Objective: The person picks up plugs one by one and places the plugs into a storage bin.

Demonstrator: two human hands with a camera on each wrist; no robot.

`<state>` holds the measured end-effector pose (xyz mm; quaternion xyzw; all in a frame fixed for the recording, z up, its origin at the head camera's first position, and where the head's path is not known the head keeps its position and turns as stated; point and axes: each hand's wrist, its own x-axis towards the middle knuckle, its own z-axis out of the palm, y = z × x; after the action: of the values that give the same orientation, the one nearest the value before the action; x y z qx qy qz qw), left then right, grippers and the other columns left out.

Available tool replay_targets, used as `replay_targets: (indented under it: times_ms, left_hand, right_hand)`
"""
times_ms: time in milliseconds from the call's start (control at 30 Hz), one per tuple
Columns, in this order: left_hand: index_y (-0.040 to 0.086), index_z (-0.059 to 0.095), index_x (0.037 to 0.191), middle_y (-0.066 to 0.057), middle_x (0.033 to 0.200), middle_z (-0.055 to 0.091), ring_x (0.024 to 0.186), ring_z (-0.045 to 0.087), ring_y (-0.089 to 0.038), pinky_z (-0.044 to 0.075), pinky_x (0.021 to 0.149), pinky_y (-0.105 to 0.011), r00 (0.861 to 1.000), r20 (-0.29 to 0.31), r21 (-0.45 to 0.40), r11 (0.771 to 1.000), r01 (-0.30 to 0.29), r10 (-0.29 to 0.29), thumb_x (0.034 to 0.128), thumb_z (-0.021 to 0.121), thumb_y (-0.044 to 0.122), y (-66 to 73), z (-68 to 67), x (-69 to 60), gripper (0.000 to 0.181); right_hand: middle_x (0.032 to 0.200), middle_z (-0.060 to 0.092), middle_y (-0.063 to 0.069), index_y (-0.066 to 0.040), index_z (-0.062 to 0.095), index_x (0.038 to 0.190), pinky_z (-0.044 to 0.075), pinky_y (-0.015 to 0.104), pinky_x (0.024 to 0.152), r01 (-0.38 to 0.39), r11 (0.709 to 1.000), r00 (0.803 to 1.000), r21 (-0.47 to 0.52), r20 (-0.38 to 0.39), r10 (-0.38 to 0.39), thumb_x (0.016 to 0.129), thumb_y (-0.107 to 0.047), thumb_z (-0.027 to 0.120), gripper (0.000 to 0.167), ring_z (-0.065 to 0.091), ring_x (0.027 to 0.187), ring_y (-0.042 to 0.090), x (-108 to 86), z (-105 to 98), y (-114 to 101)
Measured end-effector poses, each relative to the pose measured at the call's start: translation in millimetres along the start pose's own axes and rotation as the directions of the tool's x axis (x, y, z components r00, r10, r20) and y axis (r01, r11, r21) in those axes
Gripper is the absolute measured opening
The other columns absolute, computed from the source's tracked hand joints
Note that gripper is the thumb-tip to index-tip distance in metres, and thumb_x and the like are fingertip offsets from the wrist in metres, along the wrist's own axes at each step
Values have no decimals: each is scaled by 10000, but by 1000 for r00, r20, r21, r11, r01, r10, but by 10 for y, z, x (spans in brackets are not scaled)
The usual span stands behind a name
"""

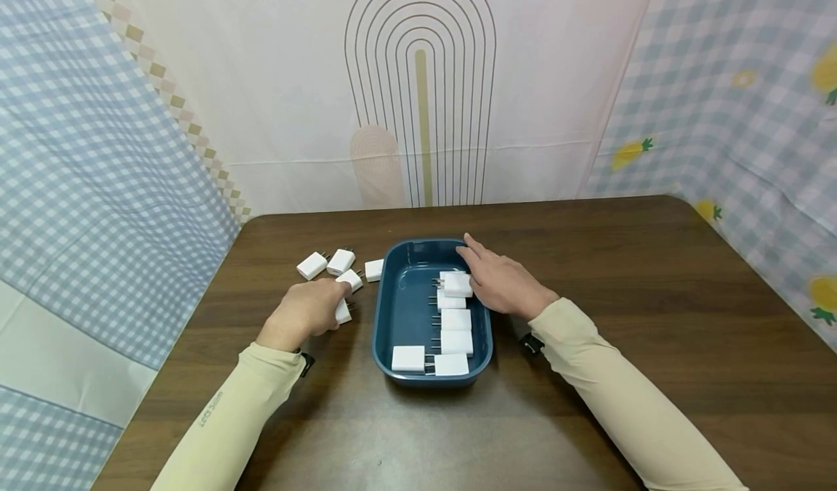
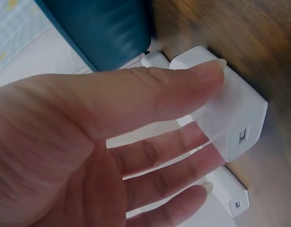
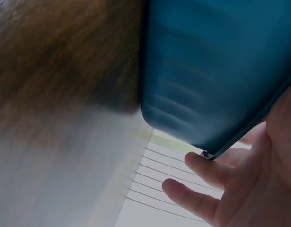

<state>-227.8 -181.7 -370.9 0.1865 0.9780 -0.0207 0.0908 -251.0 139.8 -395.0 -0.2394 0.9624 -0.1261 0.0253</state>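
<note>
My left hand (image 1: 302,312) is over the loose chargers left of the tray. In the left wrist view, its thumb and fingers pinch a white USB wall charger (image 2: 243,113) from two sides, low over the table. My right hand (image 1: 500,277) rests on the right rim of a blue rectangular tray (image 1: 381,302), fingers extended; the right wrist view shows the tray's outer wall (image 3: 207,71) beside them. Inside the tray, white chargers (image 1: 455,319) form a column along the right side, prongs to the left. Another charger (image 1: 408,359) lies at the front left.
Several loose chargers lie left of the tray, including one charger (image 1: 312,266) farthest left and one charger (image 1: 374,270) close to the tray's wall. The brown wooden table (image 1: 628,280) reaches back to a patterned cloth (image 1: 288,113).
</note>
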Motion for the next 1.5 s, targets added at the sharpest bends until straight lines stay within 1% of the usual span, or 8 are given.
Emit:
replay_targets:
  times_ms: [200,333,433,633,767,1000,1233,1500]
  left_hand:
    - [125,694,1067,-77,924,716,740,589,-181,503,634,-386,999,32,-2,1000,0,0,757,784,-14,11,20,11,352]
    - [139,690,1002,-67,867,700,707,577,-182,492,611,-379,1000,22,2,1000,-12,12,755,757,-36,25,27,10,310]
    - [143,687,983,-64,864,699,707,576,-173,493,612,-374,1000,16,15,1000,-27,27,767,744,-43,23,37,9,291]
    - [138,693,1049,-66,927,718,752,597,-166,515,654,-380,999,33,16,999,-29,28,739,830,15,27,59,11,360]
    - [131,695,1042,-69,931,718,757,604,-173,519,660,-386,999,26,23,999,-35,35,723,849,29,34,53,10,368]
    - [135,691,953,-55,883,699,712,574,-156,500,629,-366,998,13,40,998,-57,57,754,799,1,21,50,3,262]
    - [140,685,975,-37,876,682,720,567,-148,502,647,-367,997,3,40,997,-72,72,748,804,19,18,39,-7,284]
    - [124,663,989,-38,894,667,754,583,-149,528,681,-380,995,-14,82,991,-102,103,739,820,70,39,5,-23,300]
  right_hand:
    - [1676,165,234,27,350,1541,401,523,1150,23,1000,1000,5,0,-23,1048,-103,407,513,334,1509,359,5,-13,0]
    - [1682,148,227,13,347,1548,399,514,1154,17,1000,1000,23,6,-17,1056,-111,396,509,348,1502,352,6,-24,-8]
    - [1686,135,221,2,339,1555,411,501,1147,11,999,1000,33,18,-11,1058,-117,404,516,375,1488,346,5,-17,-8]
    - [1692,114,208,-9,338,1559,428,497,1131,7,1000,999,29,31,-8,1054,-122,434,527,412,1467,348,-9,8,-7]
    - [1693,109,204,-8,340,1558,425,497,1134,11,999,1000,31,25,-12,1052,-118,441,527,406,1471,348,-5,14,8]
    - [1687,121,225,-3,346,1554,425,501,1132,31,999,999,44,22,-32,1048,-99,437,523,397,1473,360,-13,-17,-5]
    - [1680,129,243,11,360,1541,429,501,1126,48,998,999,35,5,-48,1044,-84,439,512,405,1466,368,-18,-20,-5]
    - [1685,132,227,2,357,1547,428,498,1130,23,999,1000,38,18,-23,1050,-112,444,518,408,1468,351,-9,-16,-7]
